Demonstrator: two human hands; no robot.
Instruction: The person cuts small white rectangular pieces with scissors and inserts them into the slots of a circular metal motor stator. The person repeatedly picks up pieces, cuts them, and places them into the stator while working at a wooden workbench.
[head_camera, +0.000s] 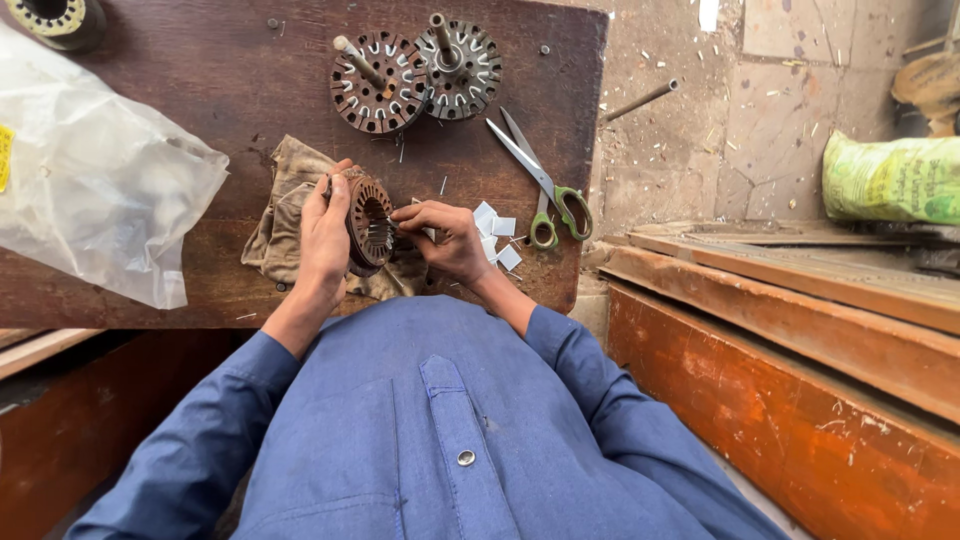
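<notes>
The left hand (325, 235) wraps around the outer rim of a round, rusty brown slotted metal motor core (369, 222), holding it tipped up on edge so its open centre faces the right hand. Fingers curl over the top of the rim, closed firmly on it. The right hand (446, 240) sits just beside the core's face, its fingertips pinched together on a small white piece (428, 233) at the slots; how far the piece goes into a slot is too small to tell.

Under both hands lies a crumpled, stained tan cloth (285, 215), spread on the dark brown wooden surface (200, 120). Just past the right hand's knuckles sits a little cluster of small white cut paper pieces (497, 235). Beyond them, near the right hand, lies a pair of metal scissors with green handles (545, 190), blades apart.

Farther from the hands, toward the back of the surface, two more round slotted metal cores with shafts stand touching side by side: a rusty brown one (378, 82) and a greyer one (460, 68). Well to the left of the left hand lies a large, crinkled clear plastic bag (95, 180). Blue shirt sleeves (200, 440) cover both forearms. Well off to the right, on the dusty floor, rests a green sack (890, 178).
</notes>
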